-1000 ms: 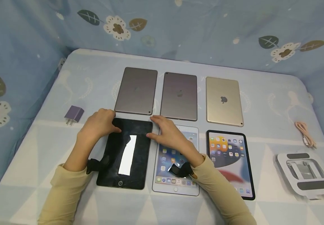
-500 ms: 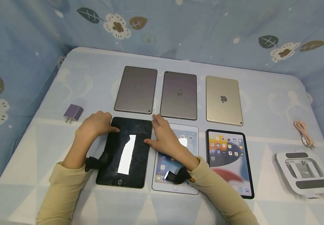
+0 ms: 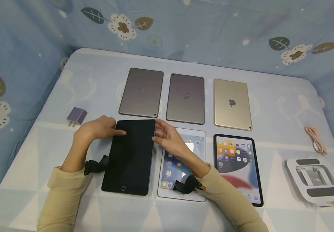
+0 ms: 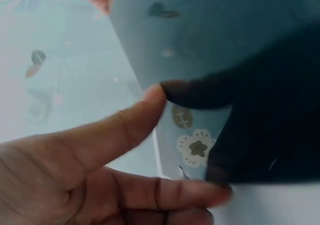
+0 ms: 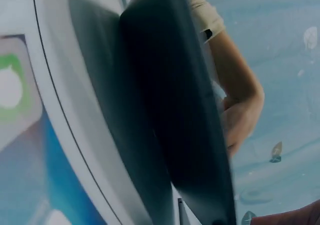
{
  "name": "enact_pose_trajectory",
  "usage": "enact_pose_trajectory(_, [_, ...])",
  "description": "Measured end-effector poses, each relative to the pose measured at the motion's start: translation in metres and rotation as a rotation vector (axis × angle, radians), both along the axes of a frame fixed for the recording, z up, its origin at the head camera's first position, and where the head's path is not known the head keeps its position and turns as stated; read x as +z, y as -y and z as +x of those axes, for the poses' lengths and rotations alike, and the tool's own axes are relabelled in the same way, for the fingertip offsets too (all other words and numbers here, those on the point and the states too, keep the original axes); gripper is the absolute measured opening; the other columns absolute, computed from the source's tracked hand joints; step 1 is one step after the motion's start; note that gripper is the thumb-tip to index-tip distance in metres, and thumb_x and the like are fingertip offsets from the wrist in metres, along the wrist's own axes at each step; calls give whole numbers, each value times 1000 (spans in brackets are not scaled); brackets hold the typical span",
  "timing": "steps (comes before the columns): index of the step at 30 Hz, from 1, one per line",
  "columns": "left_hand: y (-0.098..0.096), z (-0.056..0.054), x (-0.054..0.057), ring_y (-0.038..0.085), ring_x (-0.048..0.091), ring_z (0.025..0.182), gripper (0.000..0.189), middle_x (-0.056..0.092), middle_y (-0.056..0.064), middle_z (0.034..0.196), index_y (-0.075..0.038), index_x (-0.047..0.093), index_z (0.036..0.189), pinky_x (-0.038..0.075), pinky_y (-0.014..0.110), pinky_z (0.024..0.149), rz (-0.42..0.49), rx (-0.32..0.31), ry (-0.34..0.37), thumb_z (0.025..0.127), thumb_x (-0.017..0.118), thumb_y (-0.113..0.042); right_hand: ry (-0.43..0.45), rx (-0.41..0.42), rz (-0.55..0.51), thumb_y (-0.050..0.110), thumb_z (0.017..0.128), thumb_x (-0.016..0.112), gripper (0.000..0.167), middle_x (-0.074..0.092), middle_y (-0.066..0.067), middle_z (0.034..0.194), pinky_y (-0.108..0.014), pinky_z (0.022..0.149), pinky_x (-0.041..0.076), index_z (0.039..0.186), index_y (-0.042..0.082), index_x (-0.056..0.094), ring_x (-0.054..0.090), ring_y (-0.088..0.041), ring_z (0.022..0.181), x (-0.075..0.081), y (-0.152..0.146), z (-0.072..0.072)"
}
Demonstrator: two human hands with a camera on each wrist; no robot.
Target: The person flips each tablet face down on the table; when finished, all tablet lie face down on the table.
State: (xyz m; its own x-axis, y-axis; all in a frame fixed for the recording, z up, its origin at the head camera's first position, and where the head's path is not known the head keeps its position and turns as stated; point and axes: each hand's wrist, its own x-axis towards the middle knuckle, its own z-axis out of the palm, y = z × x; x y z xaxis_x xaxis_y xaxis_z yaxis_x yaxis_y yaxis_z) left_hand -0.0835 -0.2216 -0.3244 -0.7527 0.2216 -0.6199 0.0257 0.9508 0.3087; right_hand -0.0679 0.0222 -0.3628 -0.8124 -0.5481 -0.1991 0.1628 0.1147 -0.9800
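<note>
In the head view a black tablet with a dark screen and a round home button lies front left, its far end raised off the table. My left hand pinches its upper left edge, thumb on the glass; the left wrist view shows fingers under the edge. My right hand pinches the upper right edge, above a white tablet with a lit screen. In the right wrist view the black tablet is seen edge-on, with a dark shadow beneath.
Face down behind lie two grey tablets and a gold tablet. A lit, black-rimmed tablet lies front right. Further right are a coiled cable and a white stand. A purple charger plug sits at left.
The black tablet's far end has come up off the table, and the bright reflection on its screen is gone. My right fingers have curled round its right edge.
</note>
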Motion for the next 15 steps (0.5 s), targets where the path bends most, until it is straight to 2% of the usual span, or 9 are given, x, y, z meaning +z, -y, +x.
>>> enact_pose_trajectory(1, [-2,1,1,16,42,60,44,39,1,63,-3,54,73,34,27,56,-9,-7,5,95,56,-41,26,9,-38,-12,90,48,65,30,-29,151,-44,105,42,148,-10,18,44,-40,133,2,0,0])
enact_pose_trajectory(3, [-8,2,4,19,47,64,51,44,4,66,1,60,81,38,29,59,-24,-15,17,95,52,-47,17,14,-68,-13,91,45,64,29,-29,152,-43,104,43,148,-10,18,46,-40,130,5,-1,1])
enact_pose_trajectory(8, [-22,9,12,21,55,72,69,58,10,80,7,65,102,45,35,67,-30,-13,39,93,47,-59,-34,12,-64,-9,93,45,62,30,-26,152,-42,105,42,149,-9,19,45,-38,132,13,-4,2])
enact_pose_trajectory(11, [-29,13,14,19,53,69,67,56,8,77,4,66,98,44,33,65,-8,-20,46,94,45,-60,-70,11,-38,-7,93,46,62,30,-26,152,-43,104,43,148,-9,20,45,-38,132,19,-8,1])
enact_pose_trajectory(13, [-33,15,14,16,48,62,61,50,3,68,-2,65,84,40,30,60,24,-24,43,95,44,-58,-92,6,-15,-6,93,48,62,30,-25,153,-44,103,43,148,-9,21,45,-38,132,24,-11,0])
enact_pose_trajectory(15, [-36,16,14,13,40,56,56,37,-1,60,-9,56,69,34,28,56,66,-32,37,95,43,-58,-117,-1,9,-5,92,49,62,31,-26,152,-44,102,44,148,-9,23,45,-38,132,29,-15,0])
